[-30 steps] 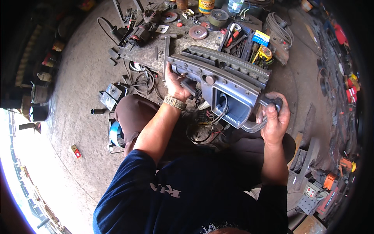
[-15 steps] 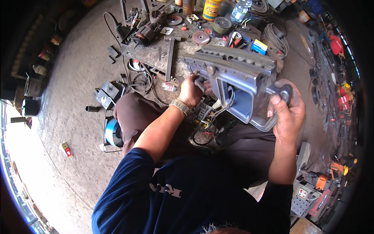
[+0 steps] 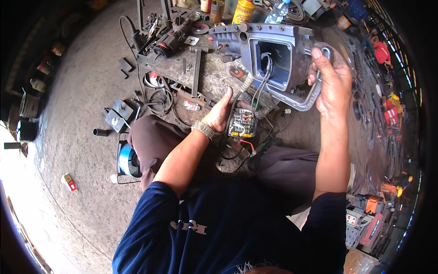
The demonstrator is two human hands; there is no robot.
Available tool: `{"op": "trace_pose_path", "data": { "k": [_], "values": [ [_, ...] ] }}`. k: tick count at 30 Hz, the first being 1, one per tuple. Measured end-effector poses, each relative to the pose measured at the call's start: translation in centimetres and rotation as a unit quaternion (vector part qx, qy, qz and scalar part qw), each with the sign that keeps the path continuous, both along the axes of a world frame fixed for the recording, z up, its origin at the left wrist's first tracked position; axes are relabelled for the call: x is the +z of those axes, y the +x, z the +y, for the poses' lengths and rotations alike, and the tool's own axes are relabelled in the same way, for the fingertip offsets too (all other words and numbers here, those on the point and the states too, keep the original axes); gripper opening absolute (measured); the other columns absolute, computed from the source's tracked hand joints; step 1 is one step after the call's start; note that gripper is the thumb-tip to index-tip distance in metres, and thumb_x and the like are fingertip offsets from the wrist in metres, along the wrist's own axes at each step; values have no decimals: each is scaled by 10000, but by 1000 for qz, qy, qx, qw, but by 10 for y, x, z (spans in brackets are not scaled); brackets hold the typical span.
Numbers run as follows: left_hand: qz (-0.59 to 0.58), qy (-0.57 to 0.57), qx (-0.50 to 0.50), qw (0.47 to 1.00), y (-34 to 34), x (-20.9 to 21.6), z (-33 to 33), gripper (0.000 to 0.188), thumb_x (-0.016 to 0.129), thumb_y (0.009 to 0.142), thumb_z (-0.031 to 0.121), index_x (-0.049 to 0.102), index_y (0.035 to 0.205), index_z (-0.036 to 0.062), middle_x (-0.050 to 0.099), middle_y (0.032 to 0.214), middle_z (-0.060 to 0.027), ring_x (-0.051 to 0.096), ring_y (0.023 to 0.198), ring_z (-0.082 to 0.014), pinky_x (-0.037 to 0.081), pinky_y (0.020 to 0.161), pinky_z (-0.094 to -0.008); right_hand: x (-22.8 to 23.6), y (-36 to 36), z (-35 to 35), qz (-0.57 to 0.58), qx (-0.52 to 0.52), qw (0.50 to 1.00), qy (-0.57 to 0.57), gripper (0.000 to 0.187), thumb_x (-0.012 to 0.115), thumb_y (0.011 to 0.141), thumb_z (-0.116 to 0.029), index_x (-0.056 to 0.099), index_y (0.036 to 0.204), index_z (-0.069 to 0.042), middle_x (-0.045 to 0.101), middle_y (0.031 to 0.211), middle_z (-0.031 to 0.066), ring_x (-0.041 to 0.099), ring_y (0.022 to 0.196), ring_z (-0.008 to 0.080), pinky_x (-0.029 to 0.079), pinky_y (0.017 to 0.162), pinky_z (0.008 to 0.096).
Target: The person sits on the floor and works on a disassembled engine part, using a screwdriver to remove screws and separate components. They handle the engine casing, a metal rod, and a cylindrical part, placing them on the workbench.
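My right hand (image 3: 333,77) is closed round the bar handle (image 3: 308,102) of a grey metal machine housing (image 3: 299,55), holding it tilted above the cluttered work surface. The housing's rectangular opening faces me, and wires (image 3: 266,75) come out of it along with a ribbed conduit (image 3: 246,85). These wires lead down to a small wired panel (image 3: 242,122), its terminal side turned up. Behind that panel, my left hand (image 3: 220,114) supports it with the thumb raised; its other fingers are mostly hidden. A watch (image 3: 204,129) circles my left wrist.
A low work surface (image 3: 175,68) ahead carries an angle grinder (image 3: 167,44), a T-shaped steel piece (image 3: 197,71) and a yellow container (image 3: 243,11). Cables (image 3: 166,98) lie by my left knee. A blue spool (image 3: 128,160) stands beside my left leg. Tools crowd the right side.
The housing has risen and tipped, so its opening shows more. My left hand has left the housing's side and come down to the wired panel. My right hand keeps the handle.
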State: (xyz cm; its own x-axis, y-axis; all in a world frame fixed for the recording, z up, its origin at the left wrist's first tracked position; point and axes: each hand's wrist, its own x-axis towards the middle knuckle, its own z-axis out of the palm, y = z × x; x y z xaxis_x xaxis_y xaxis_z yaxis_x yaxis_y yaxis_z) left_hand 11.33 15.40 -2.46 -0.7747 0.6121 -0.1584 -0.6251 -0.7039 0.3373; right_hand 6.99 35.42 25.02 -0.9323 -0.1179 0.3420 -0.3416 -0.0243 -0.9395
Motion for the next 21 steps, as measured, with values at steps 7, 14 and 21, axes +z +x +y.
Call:
{"op": "trace_pose_path", "data": {
  "k": [7, 14, 21],
  "values": [
    [-73, -66, 105, 990, -13, 32, -30, 428, 542, 1065, 416, 633, 1122, 1, 724, 975, -125, 730, 872, -254, 631, 807, -465, -49, -63, -45, 4, 12, 1000, -22, 251, 807, 908, -136, 665, 1061, 3, 651, 794, -1, 529, 534, 53, 429, 463, 218],
    [-135, -31, 211, 968, -60, 24, -50, 295, 496, 1075, 286, 639, 1021, 34, 726, 892, -100, 714, 787, -242, 621, 798, -426, -103, -115, -87, 4, 21, 1000, -7, 225, 814, 901, -143, 683, 1042, -28, 636, 724, -25, 516, 501, 45, 403, 444, 221],
    [-169, -21, 381, 909, -109, -2, -57, 211, 483, 1066, 209, 600, 1051, 34, 692, 884, -94, 689, 765, -233, 604, 771, -384, -134, -162, -114, 26, 40, 999, 22, 240, 813, 911, -177, 689, 1042, -18, 628, 700, -35, 527, 525, 43, 415, 475, 224]
  ]
}}
